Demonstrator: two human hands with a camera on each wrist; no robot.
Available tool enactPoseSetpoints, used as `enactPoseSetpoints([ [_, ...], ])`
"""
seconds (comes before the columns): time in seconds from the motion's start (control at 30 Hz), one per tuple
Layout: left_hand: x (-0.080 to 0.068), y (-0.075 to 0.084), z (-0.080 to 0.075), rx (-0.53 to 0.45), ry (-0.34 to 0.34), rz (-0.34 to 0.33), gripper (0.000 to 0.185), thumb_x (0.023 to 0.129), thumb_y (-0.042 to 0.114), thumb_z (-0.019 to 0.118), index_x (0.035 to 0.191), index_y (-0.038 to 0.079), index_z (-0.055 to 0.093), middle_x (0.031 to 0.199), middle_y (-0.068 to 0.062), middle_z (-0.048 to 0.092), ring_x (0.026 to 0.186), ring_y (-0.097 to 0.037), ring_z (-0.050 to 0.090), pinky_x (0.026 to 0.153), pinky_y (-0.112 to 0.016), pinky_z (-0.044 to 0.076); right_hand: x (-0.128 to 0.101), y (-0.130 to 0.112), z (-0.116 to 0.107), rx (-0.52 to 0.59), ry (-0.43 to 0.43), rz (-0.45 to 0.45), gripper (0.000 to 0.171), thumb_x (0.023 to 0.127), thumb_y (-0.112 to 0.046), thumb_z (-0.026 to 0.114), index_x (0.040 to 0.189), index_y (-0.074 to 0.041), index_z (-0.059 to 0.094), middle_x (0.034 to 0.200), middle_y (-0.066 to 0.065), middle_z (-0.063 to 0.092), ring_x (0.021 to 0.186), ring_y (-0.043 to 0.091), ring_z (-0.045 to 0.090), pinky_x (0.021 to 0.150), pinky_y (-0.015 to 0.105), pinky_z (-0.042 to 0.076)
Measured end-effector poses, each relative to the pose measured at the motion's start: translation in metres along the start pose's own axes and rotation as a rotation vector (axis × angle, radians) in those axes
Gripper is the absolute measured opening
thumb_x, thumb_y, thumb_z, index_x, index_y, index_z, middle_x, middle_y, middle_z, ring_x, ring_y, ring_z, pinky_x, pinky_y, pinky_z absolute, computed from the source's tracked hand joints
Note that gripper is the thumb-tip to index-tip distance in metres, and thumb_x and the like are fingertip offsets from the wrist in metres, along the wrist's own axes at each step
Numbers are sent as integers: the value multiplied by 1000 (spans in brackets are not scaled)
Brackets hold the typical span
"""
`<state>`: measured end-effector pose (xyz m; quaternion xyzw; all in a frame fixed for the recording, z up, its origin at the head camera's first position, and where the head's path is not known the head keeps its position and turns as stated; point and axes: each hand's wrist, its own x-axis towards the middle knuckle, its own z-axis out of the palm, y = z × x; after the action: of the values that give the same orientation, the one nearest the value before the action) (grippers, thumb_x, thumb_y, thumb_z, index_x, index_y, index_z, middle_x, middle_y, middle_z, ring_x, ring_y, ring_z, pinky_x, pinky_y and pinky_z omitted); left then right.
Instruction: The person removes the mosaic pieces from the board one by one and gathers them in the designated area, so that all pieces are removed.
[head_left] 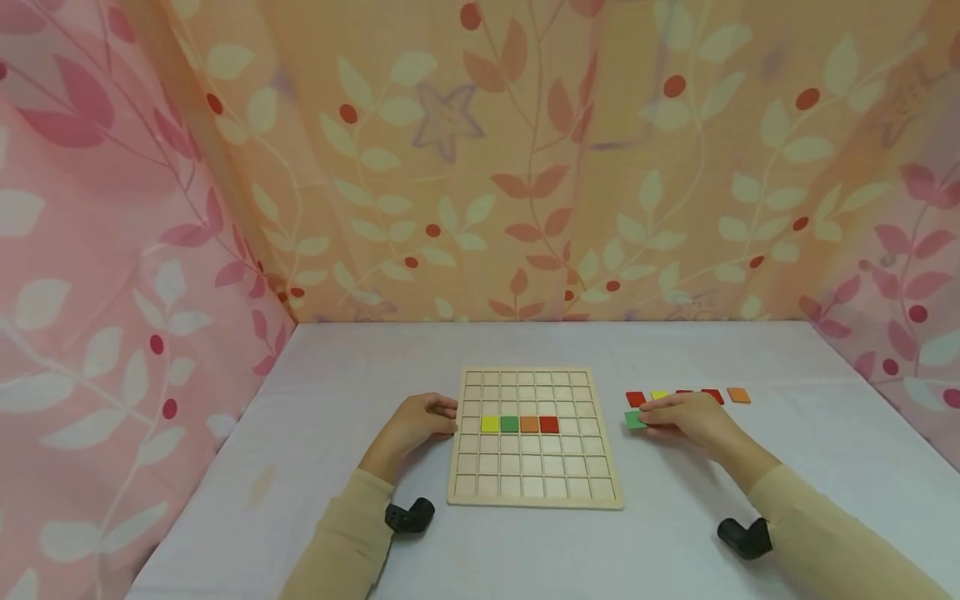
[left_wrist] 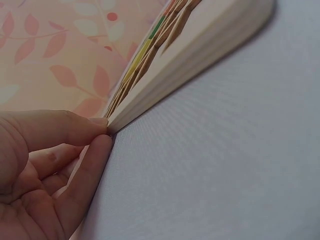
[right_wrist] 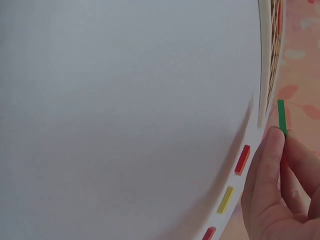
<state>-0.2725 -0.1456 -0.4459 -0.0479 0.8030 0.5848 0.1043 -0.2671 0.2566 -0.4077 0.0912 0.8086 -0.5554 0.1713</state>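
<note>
A pale wooden grid board (head_left: 534, 493) lies flat on the table, with yellow (head_left: 490, 424), green (head_left: 509, 424), orange (head_left: 529, 424) and red (head_left: 549, 424) tiles side by side in one row of its cells. My left hand (head_left: 417, 419) is at the board's left side, thumb and finger touching its edge; in the left wrist view both fingertips rest right at the rim. Thumb and fingers of my right hand (head_left: 693, 421) pinch a green tile (right_wrist: 282, 117). That hand is right of the board, in front of the loose tiles, and partly covers some.
Behind my right hand, a row of loose tiles holds a red tile (head_left: 635, 399), a yellow tile (head_left: 659, 395), more red ones and an orange tile (head_left: 738, 396). White cloth covers the table (head_left: 360, 358). Patterned curtains (head_left: 450, 208) stand behind and at the sides.
</note>
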Motion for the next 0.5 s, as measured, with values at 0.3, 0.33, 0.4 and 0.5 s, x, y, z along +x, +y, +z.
enactPoseSetpoints([
  [0.3, -1, -1, 0, 2, -5, -7, 35, 74, -6, 69, 109, -2, 63, 94, -11, 63, 78, -14, 60, 70, -27, 54, 2, 8, -10, 50, -3, 17, 36, 81, -17, 71, 110, 4, 66, 91, 2, 70, 74, 10, 67, 71, 24, 55],
  [0.33, 0, -1, 0, -1, -4, -9, 35, 74, -6, 69, 109, -1, 63, 94, -10, 63, 79, -14, 60, 70, -27, 54, 2, 9, -11, 50, -2, 20, 37, 81, -17, 71, 111, 5, 65, 89, 2, 71, 74, 10, 67, 71, 24, 55],
  [0.4, 0, -2, 0, -1, -3, -11, 35, 74, -6, 69, 109, -1, 63, 94, -10, 63, 79, -14, 60, 70, -27, 54, 3, 9, -12, 49, 1, 27, 37, 82, -16, 70, 112, 6, 64, 87, 1, 71, 73, 11, 67, 71, 24, 55],
  [0.5, 1, -1, 0, -6, -5, -3, 36, 74, -7, 68, 109, -2, 62, 95, -12, 63, 78, -14, 60, 70, -28, 55, 3, 10, -12, 36, 11, 40, 39, 82, -16, 70, 114, 6, 62, 87, 2, 71, 72, 11, 68, 70, 24, 55],
])
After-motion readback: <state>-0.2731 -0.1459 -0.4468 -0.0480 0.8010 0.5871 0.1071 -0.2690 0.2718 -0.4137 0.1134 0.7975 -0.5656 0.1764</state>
